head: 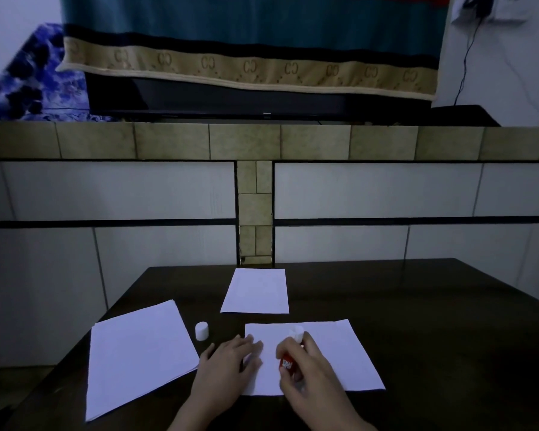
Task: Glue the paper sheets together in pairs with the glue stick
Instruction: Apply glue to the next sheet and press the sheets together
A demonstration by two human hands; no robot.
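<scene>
Plainly the gluing step is in hand: the right hand point(305, 368) has its fingers curled round the red glue stick point(288, 362), whose uncapped pale tip is tilted onto the near sheet point(339, 353) on the dark worktop point(417, 306), while the left hand point(227, 365) lies with flat, spread fingers pressing that sheet's left edge. Next, I judge, the glue must be spread across the sheet and a partner taken from the stack of sheets point(137, 353) at the left and laid squarely on top, like the far sheet point(257, 290) beyond. No container shows; the white cap point(201, 331) stands upright between stack and near sheet.
</scene>
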